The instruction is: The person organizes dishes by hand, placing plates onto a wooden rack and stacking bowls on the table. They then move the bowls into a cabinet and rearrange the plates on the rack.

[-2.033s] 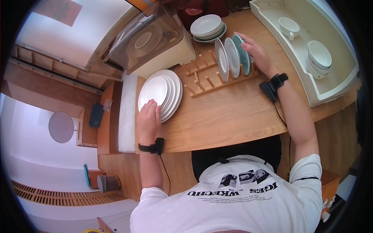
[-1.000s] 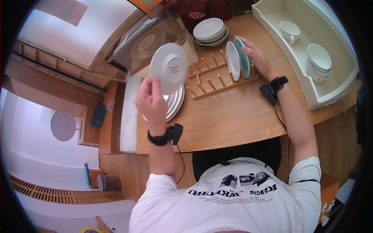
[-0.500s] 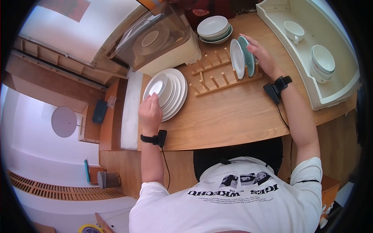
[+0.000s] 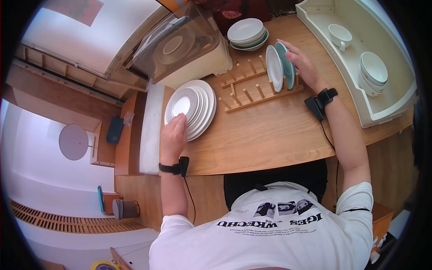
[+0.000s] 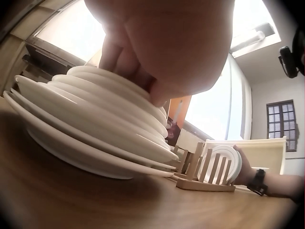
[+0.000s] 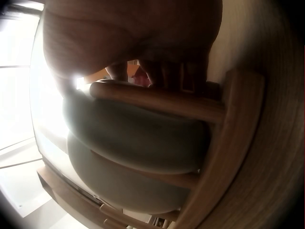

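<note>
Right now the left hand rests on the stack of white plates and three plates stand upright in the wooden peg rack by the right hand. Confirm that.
Not quite: only two plates stand in the wooden peg rack, a white plate and a teal plate, as the head view shows. The left hand does rest on the stack of white plates, and the right hand is at the rack.

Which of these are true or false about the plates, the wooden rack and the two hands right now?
1. The left hand rests on the stack of white plates. True.
2. The wooden rack holds five plates. False: two stand in it, a white plate and a teal plate.
3. The right hand touches the teal plate. True.
4. The cup sits on the plate stack. False: it sits in the cream tray.
</note>
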Demonstrator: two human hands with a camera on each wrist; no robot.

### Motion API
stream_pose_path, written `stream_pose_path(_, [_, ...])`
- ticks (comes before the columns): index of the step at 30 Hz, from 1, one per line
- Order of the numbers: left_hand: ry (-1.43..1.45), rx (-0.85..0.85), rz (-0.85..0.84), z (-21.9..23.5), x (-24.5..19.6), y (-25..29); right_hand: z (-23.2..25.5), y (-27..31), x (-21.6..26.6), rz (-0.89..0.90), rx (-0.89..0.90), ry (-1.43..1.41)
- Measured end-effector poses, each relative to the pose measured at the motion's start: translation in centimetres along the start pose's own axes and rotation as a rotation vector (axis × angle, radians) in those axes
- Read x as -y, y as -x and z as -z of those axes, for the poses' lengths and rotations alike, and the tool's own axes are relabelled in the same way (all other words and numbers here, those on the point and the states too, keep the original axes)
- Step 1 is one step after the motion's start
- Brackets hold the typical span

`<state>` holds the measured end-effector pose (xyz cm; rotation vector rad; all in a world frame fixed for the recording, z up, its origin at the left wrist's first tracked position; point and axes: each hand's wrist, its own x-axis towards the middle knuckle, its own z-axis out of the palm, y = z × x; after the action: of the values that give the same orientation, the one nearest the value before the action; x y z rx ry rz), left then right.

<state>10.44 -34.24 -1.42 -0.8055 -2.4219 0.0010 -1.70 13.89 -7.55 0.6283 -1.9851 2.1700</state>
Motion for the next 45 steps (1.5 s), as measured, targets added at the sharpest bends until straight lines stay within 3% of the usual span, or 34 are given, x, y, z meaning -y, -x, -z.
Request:
stream_pose_path(7, [-0.042, -0.040, 0.043, 0.3, -2.0, -2.0, 0.0, 0.0, -0.4, 0.016, -0.024, -0.045])
stream_pose_path(12, [0.272, -0.211, 0.084, -1.1, -8.9, -8.5, -0.1, 0.0, -0.3, 0.031, -0.039, -0.024])
stream_pose_path(19, [0.610, -0.092, 0.132, -4.9, -19.0, -17.9, -0.3, 0.4, 0.7, 0.006, -0.004, -0.034])
stream_pose_path(22, [0.569, -0.008, 0.134, -7.8, -20.0, -20.4, -0.3, 0.4, 0.5, 0.047, -0.017, -0.045])
stream_pose_path(26, [0.473, -0.007, 0.271, -9.5, -20.8, -21.4, -0.3, 0.5, 0.9, 0.007, -0.018, -0.009])
stream_pose_path(29, [0.534, -0.166, 0.309, -9.0, -19.4, -21.2, 0.0, 0.1, -0.1, 0.039, -0.022, -0.017])
stream_pose_path(32, [0.920, -0.179, 0.436, -4.6, -17.4, -20.2, -0.3, 0.1, 0.0, 0.024, -0.014, -0.025])
stream_pose_path(35, [1.118, -0.178, 0.539, -1.0, -14.3, -17.6, -0.3, 0.3, 0.4, 0.014, -0.026, 0.021])
stream_pose_path(38, [0.908, -0.303, 0.421, 1.4, -11.8, -14.3, -0.3, 0.0, -0.2, 0.024, -0.041, 0.053])
stream_pose_path(41, [0.345, -0.350, 0.318, 1.9, -8.9, -10.7, -0.3, 0.2, 0.0, 0.052, -0.056, 0.074])
stream_pose_path(45, [-0.050, -0.359, 0.142, 0.6, -4.0, -6.4, -0.1, 0.2, 0.0, -0.033, 0.000, -0.018])
